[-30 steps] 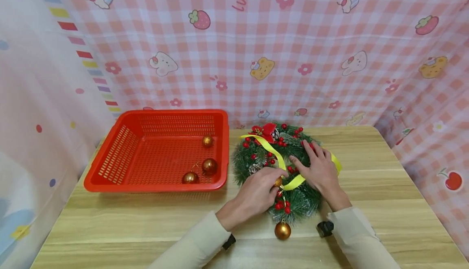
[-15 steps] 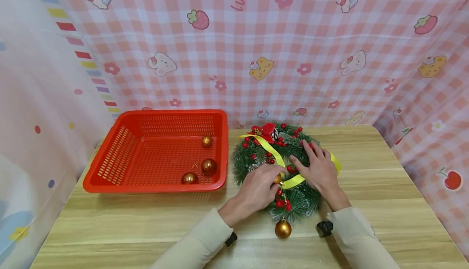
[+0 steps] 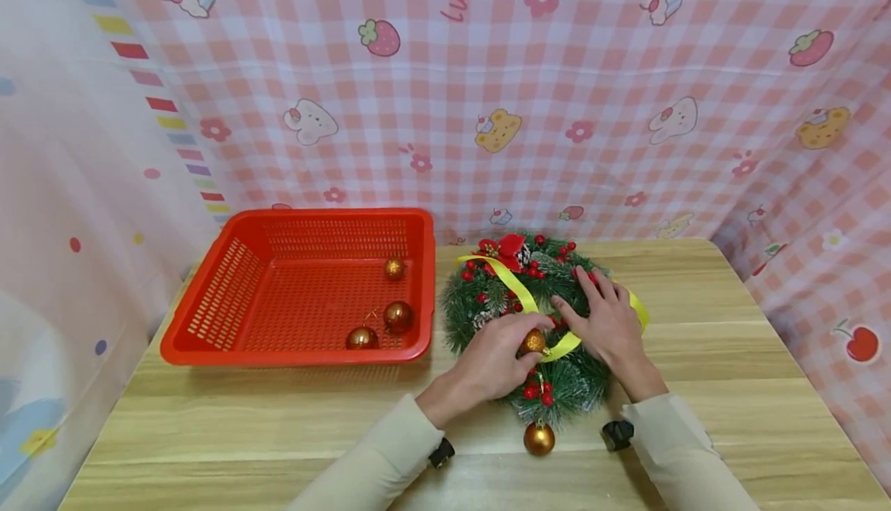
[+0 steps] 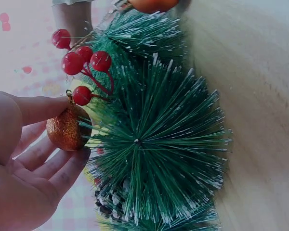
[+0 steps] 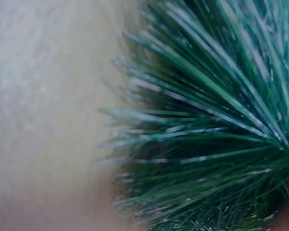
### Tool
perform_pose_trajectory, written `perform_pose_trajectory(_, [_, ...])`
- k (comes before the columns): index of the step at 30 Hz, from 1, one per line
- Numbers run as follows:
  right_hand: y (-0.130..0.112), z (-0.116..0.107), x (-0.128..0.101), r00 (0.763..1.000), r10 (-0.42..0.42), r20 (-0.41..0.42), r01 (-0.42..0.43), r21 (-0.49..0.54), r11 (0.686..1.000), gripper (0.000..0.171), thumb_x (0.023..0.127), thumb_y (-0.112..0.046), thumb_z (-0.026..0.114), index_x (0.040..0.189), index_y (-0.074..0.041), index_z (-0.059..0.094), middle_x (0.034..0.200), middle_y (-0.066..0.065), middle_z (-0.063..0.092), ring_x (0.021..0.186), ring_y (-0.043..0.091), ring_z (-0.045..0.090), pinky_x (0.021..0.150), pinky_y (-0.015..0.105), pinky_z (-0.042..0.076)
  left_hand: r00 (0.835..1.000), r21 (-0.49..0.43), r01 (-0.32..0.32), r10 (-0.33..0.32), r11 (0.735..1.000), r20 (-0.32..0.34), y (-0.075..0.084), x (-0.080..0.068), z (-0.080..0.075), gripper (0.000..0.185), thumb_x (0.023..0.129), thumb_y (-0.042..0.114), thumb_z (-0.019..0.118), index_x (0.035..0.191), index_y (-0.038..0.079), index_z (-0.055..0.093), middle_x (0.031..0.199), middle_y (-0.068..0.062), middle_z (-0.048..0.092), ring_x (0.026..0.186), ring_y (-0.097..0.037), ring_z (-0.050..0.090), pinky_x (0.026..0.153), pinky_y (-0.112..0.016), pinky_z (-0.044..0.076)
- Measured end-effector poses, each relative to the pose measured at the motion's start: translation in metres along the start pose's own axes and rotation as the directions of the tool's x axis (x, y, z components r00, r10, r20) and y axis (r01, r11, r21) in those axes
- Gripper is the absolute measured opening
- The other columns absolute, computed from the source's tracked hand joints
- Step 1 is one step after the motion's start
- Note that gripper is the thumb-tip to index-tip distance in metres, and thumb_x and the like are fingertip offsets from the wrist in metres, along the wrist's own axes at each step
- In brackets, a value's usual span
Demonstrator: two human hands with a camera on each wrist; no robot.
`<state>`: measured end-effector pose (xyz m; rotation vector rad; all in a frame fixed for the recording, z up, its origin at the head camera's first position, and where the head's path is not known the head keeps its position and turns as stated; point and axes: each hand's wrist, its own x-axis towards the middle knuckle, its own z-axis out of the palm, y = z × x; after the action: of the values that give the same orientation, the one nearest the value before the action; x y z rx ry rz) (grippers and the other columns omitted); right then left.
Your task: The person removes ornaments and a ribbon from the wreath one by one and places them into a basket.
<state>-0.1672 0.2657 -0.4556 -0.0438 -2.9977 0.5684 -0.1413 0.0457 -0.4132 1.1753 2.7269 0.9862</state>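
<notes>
A green pine wreath [image 3: 487,298] with red berries, a red bow and a yellow ribbon [image 3: 511,283] lies on the wooden table [image 3: 244,426]. My left hand [image 3: 490,360] pinches a small glittery gold bauble [image 3: 533,341] at the wreath's middle; the left wrist view shows thumb and fingers round this bauble [image 4: 66,129] beside red berries [image 4: 82,60]. My right hand [image 3: 605,318] lies flat with straight fingers on the wreath's right side. Another gold bauble [image 3: 539,438] hangs at the wreath's near edge. The right wrist view shows only green needles [image 5: 216,125] against the table.
A red plastic basket [image 3: 209,294] stands left of the wreath and holds three gold baubles [image 3: 397,316]. A pink checked cloth [image 3: 487,93] hangs behind and at both sides of the table.
The left hand's fingers have closed round the small gold bauble and lifted it slightly into plain sight. The right hand stays on the wreath.
</notes>
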Motion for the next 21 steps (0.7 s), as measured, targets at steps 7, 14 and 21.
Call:
perform_pose_trajectory(7, [-0.001,0.000,0.001,1.000,-0.010,0.004,0.010,0.002,1.000,0.080,0.098,-0.063,0.041,0.156,-0.009,0.028,0.158,0.026,0.025,0.135,0.055,0.028,0.099,0.071,0.034,1.000,-0.065,-0.008,0.006,0.998,-0.028,-0.001,-0.004,-0.009,0.039,0.091,0.015,0.072,0.128,0.012,0.062,0.126,0.001,0.067,0.116,-0.013,0.063,0.099,-0.025,0.048])
perform_pose_trajectory(14, [0.001,0.001,0.000,1.000,-0.013,0.001,0.013,0.004,1.000,0.081,0.098,-0.064,0.041,0.156,-0.009,0.029,0.158,0.026,0.024,0.135,0.055,0.028,0.099,0.072,0.034,0.999,-0.140,0.011,-0.018,0.990,-0.049,-0.001,-0.010,-0.023,0.038,0.093,0.015,0.071,0.130,0.013,0.061,0.127,-0.002,0.066,0.114,-0.013,0.063,0.097,-0.025,0.049])
perform_pose_trajectory(21, [0.001,0.001,0.000,1.000,-0.011,0.002,0.011,0.015,1.000,0.081,0.097,-0.063,0.043,0.156,-0.009,0.029,0.158,0.026,0.024,0.134,0.054,0.028,0.099,0.071,0.033,0.995,-0.197,0.021,-0.041,0.980,-0.094,-0.006,-0.018,-0.037,0.039,0.092,0.013,0.072,0.129,0.010,0.060,0.124,-0.002,0.067,0.111,-0.012,0.063,0.093,-0.023,0.050])
